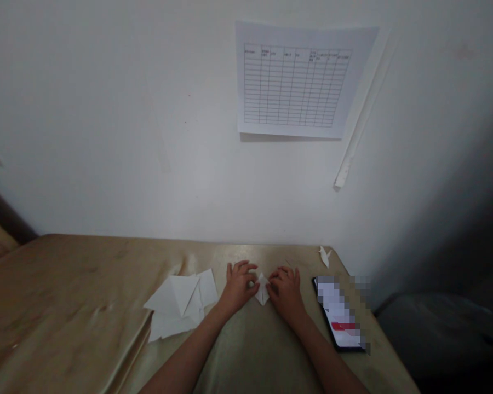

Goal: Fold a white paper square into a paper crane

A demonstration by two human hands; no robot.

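Note:
A small folded piece of white paper [262, 290], roughly diamond-shaped with a crease down its middle, lies on the table between my hands. At its left edge, my left hand [241, 282] pinches the paper between thumb and forefinger, the other fingers loosely bent. On the opposite edge, my right hand [285, 284] holds it in the same way. Left of my forearm is a loose pile of white paper sheets [176, 312], some cut or folded into triangles. A small folded paper bird [324, 256] rests at the table's back right corner.
A smartphone [340, 317] with its screen lit lies right of my right arm. The table [86, 290] has a wrinkled brownish cover and meets a white wall, where a printed grid sheet [296, 82] hangs. Beyond the right table edge stands a dark rounded object [439, 328].

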